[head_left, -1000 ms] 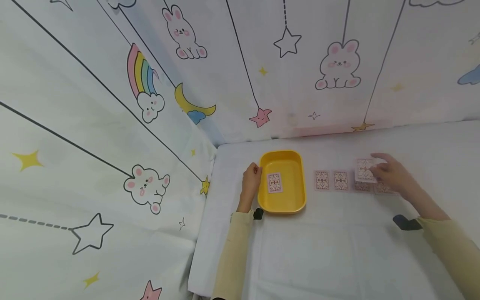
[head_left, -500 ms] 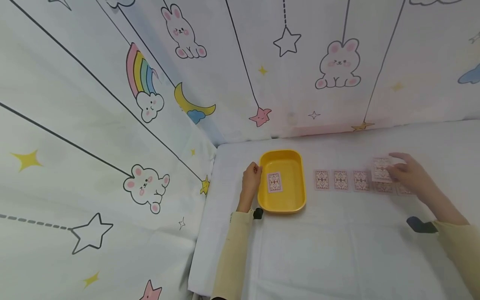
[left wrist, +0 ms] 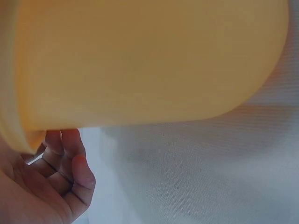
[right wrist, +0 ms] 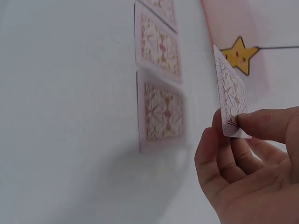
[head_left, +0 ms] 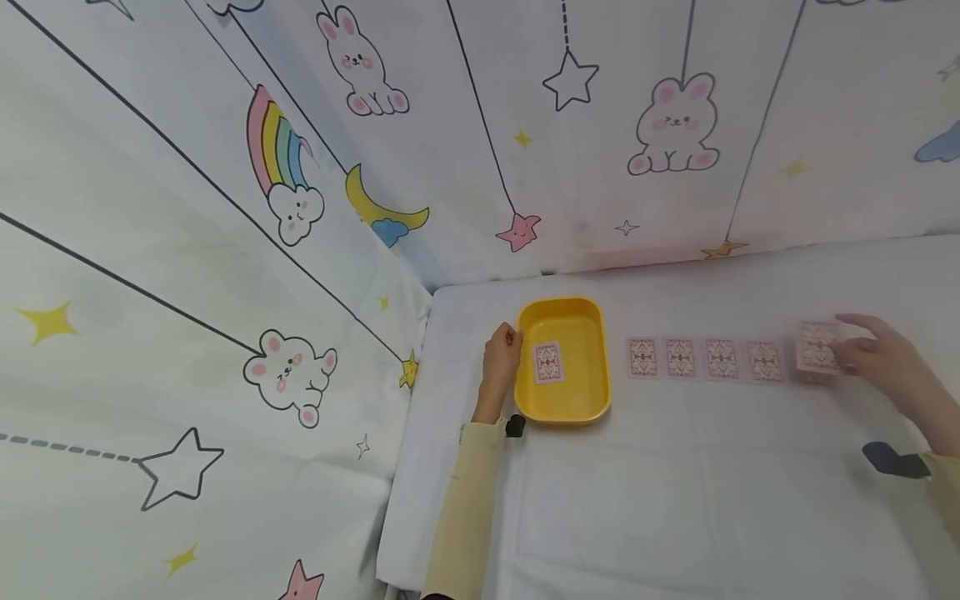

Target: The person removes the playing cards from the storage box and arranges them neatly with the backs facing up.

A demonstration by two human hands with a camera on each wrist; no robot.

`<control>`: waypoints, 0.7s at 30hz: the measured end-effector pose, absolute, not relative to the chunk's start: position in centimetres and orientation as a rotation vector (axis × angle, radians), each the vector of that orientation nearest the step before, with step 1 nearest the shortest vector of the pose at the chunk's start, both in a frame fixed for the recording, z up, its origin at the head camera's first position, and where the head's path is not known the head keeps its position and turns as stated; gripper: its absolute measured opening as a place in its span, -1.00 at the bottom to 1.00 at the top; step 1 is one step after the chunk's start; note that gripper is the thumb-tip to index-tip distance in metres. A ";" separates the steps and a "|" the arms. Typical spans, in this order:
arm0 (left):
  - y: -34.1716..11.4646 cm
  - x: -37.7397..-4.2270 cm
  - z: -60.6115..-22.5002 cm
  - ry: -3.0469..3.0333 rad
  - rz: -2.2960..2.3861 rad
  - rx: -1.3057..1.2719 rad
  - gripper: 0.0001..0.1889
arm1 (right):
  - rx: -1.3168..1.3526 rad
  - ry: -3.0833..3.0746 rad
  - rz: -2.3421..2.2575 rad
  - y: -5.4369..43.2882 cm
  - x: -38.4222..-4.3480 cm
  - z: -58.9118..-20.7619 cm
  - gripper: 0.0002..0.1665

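My right hand [head_left: 881,354] pinches a playing card [right wrist: 231,93] by its edge between thumb and fingers, patterned back showing. In the right wrist view that card is tilted and apart from the row of cards on the cloth. Beneath it, in the head view, the rightmost card [right wrist: 163,114] of the row is mostly hidden. Several other face-down cards [head_left: 722,359] lie leftward in that row. My left hand [head_left: 500,358] grips the left rim of a yellow tray [head_left: 573,415], its fingers curled at the edge. One face-down card [head_left: 548,363] lies in the tray.
A white cloth [head_left: 637,500] covers the table. Printed fabric with rabbits and stars [head_left: 570,81] hangs behind the table and along its left side.
My right hand has moved right along the row with its card, from above the third card to above the rightmost one. My left hand and the tray have stayed in place.
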State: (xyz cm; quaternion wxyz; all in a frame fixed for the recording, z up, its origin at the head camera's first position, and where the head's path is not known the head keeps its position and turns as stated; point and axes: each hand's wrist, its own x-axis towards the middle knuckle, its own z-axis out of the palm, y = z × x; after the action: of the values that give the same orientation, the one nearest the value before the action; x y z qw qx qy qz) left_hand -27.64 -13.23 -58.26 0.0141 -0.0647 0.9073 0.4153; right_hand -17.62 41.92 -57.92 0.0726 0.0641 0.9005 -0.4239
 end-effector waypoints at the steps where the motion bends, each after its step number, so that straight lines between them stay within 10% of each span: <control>1: -13.3 -27.6 -58.3 2.825 1.294 -0.201 -0.77 | 0.207 2.700 -1.272 42.3 -17.6 -58.1 -0.12; 21: -13.2 -27.5 -58.2 2.846 1.299 -0.163 -0.79 | 0.484 2.610 -1.200 46.4 -16.5 -60.6 0.07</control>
State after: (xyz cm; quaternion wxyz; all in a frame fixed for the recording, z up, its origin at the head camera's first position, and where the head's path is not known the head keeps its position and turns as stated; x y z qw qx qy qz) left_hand -27.48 -13.22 -58.15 0.0047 -0.0522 0.9085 0.4146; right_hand -16.46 46.41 -60.57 0.1142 0.1649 0.8901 -0.4092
